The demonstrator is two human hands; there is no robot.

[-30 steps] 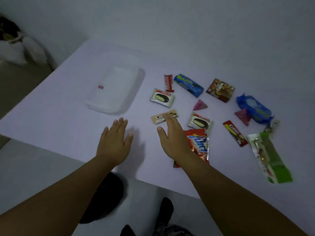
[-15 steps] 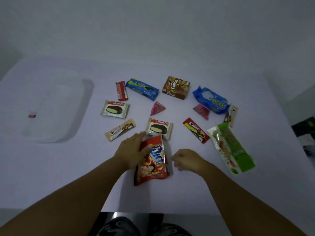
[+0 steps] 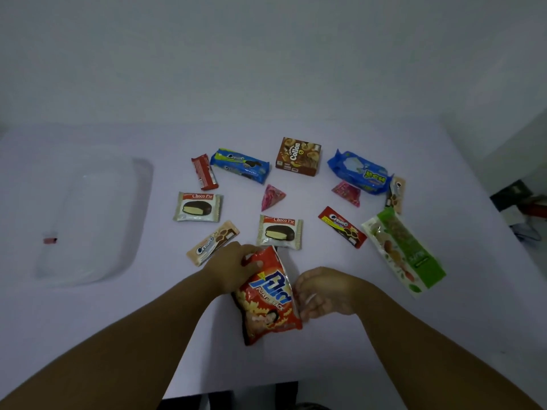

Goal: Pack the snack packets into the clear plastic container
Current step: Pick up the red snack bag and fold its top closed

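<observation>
The fingers of the left hand curl over the top edge of the red potato snack bag and grasp it, while the right hand pinches the bag's right side with bent fingers. The bag lies near the front of the white table. At 12 o'clock from the bag, just beside it, is a Choco Pie packet; at 11 o'clock lies a beige cream wafer packet; at 2 o'clock, apart, a long green packet. Farther, around 12 o'clock, stands a brown Collon box. The clear plastic container sits at 10 o'clock, well apart from the packets
</observation>
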